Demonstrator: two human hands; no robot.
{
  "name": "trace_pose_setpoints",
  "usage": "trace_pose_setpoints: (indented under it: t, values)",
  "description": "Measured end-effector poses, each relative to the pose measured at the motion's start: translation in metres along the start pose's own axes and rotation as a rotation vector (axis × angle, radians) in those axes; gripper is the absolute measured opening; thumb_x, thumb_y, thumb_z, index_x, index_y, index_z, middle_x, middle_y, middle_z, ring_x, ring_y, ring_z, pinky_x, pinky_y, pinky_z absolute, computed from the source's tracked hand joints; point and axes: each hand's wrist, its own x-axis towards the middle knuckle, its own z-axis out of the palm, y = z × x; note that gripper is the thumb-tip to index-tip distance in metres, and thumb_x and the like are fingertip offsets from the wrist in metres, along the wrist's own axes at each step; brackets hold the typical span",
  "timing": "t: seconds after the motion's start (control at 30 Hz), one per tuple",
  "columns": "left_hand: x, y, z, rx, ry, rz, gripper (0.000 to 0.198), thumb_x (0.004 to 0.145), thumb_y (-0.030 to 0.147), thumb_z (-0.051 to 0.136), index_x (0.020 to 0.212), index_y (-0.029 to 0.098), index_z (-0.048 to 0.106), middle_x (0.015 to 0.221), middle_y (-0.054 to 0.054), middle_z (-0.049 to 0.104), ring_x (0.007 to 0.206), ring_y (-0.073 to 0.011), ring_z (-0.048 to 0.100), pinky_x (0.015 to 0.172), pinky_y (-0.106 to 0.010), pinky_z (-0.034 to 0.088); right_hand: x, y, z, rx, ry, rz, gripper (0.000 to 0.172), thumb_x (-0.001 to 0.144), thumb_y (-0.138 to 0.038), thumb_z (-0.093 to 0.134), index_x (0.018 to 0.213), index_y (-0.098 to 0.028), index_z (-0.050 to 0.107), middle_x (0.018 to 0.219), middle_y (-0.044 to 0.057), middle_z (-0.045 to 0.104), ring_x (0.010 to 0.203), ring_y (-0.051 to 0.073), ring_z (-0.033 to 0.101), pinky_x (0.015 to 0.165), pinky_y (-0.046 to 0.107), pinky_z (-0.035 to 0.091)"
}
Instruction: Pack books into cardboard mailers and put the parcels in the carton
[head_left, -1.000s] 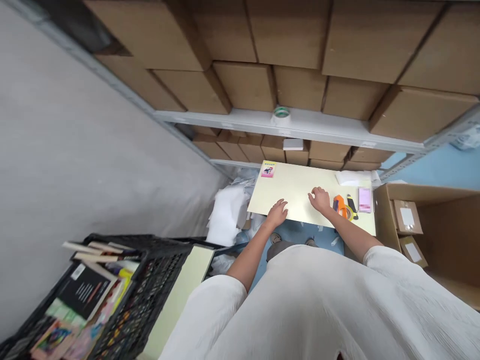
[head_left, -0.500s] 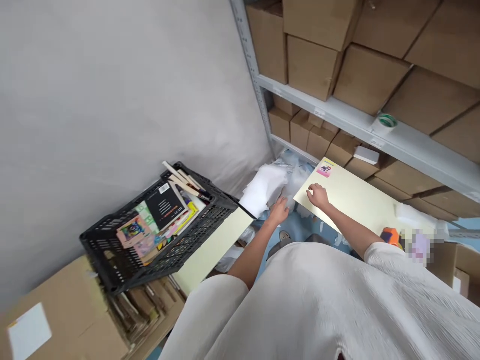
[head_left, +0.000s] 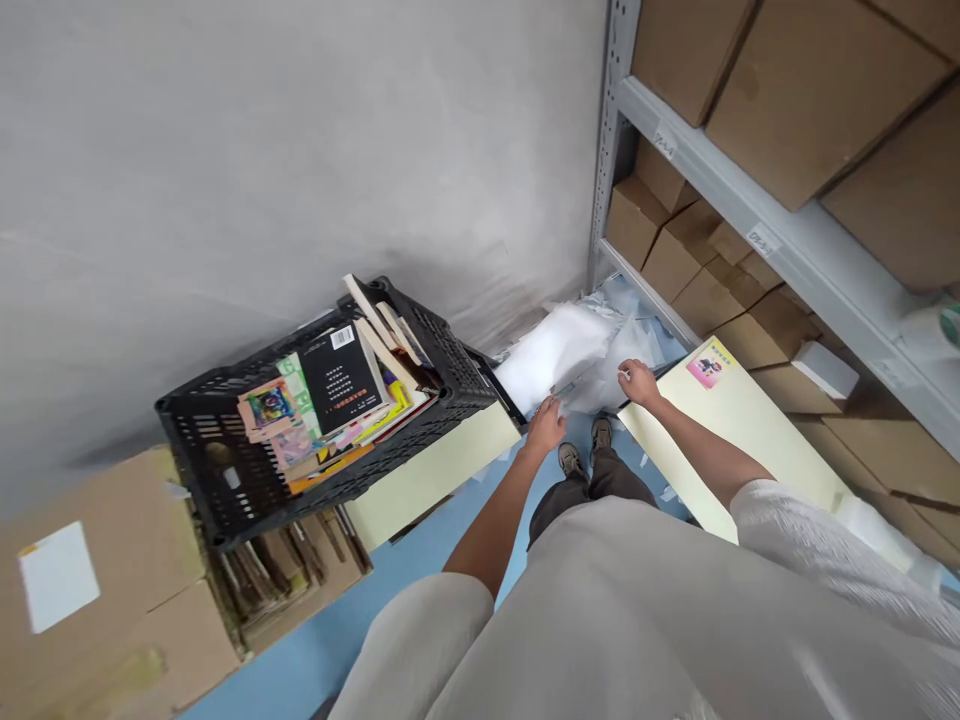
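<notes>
My left hand is closed, fingers pinched, in front of the heap of white plastic wrapping. A thin, see-through edge seems to run from its fingertips toward the other hand, too faint to name. My right hand is pinched too, with a small whitish bit at its fingertips. It is beside the near left corner of a cream tabletop. A pink and yellow card lies on that top. Left of my left hand stands a black plastic crate holding several books, among them a black book.
The crate rests partly on a cream board and beside a big cardboard box with flattened cardboard. A grey metal shelf with several cardboard boxes rises at the right. A tape roll sits on it. Scraps litter the blue floor.
My view has turned and shifted. My right hand has left the cream tabletop for its left edge, and its fingers have closed to a pinch. Both hands are now held before the white wrapping.
</notes>
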Motion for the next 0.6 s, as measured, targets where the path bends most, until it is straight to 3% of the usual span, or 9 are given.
trace_pose_setpoints:
  t: [0.13,0.23,0.47,0.6]
  values:
    - [0.038,-0.006,0.009,-0.065,0.012,-0.109,0.058,0.101,0.024,0.058,0.159,0.021,0.057,0.173,-0.014,0.047,0.163,-0.0332,0.042,0.136,-0.049,0.034,0.061,0.019,0.021,0.158,-0.054,0.062,0.029,0.093,-0.023,0.057,0.116,-0.019,0.074,0.123,0.012,0.077,0.101,0.024,0.071,0.102,0.039,0.055]
    - [0.075,-0.01,0.023,-0.116,0.014,-0.159,0.057,0.102,0.026,0.057,0.158,0.021,0.057,0.174,-0.014,0.046,0.164,-0.033,0.04,0.137,-0.047,0.032,0.106,0.036,0.045,0.303,-0.098,0.193,0.024,0.09,-0.023,0.059,0.106,-0.022,0.076,0.114,0.009,0.08,0.102,0.024,0.074,0.101,0.039,0.057]
    - [0.17,-0.033,0.079,-0.246,0.046,-0.206,0.059,0.1,0.023,0.057,0.159,0.017,0.056,0.167,-0.014,0.054,0.162,-0.032,0.042,0.138,-0.048,0.033,0.186,0.078,0.118,0.389,-0.164,0.355,0.022,0.084,-0.027,0.064,0.1,-0.021,0.077,0.104,0.008,0.082,0.099,0.024,0.076,0.093,0.035,0.06]
    - [0.219,-0.046,0.109,-0.287,0.027,-0.191,0.061,0.099,0.024,0.058,0.16,0.02,0.055,0.169,-0.013,0.052,0.163,-0.0327,0.042,0.138,-0.05,0.033,0.225,0.092,0.157,0.358,-0.185,0.401,0.017,0.082,-0.026,0.067,0.098,-0.022,0.072,0.105,0.006,0.079,0.101,0.022,0.074,0.096,0.035,0.058]
